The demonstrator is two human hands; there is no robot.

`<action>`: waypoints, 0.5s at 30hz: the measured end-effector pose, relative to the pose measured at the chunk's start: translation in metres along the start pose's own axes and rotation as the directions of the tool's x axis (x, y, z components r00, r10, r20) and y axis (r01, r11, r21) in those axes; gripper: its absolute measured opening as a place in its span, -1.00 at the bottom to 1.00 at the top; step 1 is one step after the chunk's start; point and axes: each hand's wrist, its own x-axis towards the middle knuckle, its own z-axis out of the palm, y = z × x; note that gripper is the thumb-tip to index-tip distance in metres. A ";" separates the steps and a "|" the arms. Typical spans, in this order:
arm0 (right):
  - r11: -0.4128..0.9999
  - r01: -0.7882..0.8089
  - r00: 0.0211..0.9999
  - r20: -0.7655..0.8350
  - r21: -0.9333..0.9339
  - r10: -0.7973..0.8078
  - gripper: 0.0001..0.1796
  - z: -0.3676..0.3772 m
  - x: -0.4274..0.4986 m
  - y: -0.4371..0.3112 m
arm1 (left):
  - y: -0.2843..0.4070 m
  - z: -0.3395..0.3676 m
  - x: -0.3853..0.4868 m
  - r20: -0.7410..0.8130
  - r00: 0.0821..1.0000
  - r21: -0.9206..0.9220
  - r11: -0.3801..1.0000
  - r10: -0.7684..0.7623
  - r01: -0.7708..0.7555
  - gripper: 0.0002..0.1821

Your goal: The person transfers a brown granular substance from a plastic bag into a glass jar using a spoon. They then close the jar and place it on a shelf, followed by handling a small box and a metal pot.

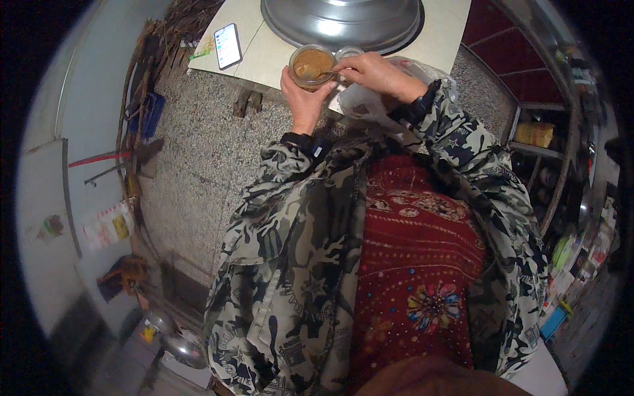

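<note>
My left hand [307, 99] grips a round clear jar [311, 85] from its left and near side. Brown powder or paste [313, 64] fills much of the jar, with a paler hollow near its middle. Between the fingers of my right hand [364, 72] is the handle of a small spoon [326, 73], whose tip reaches into the jar. Just beyond the right fingers stands a second small clear container [349, 51], partly hidden. A crumpled clear plastic bag [364, 101] lies under and beside my right wrist.
A large metal basin or lid [342, 22] covers the far middle of the pale tiled tabletop [260, 52]. A lit phone [228, 46] lies at the left, beside a green strip [200, 53]. Sticks [185, 20] are piled beyond the table's left edge. Shelves [537, 149] stand to the right.
</note>
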 end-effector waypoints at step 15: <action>0.991 -0.123 0.972 -0.197 0.046 0.130 -0.74 0.007 0.017 0.002 | 0.016 -0.049 0.059 0.503 0.857 -0.278 0.960 0.115 0.034 -0.07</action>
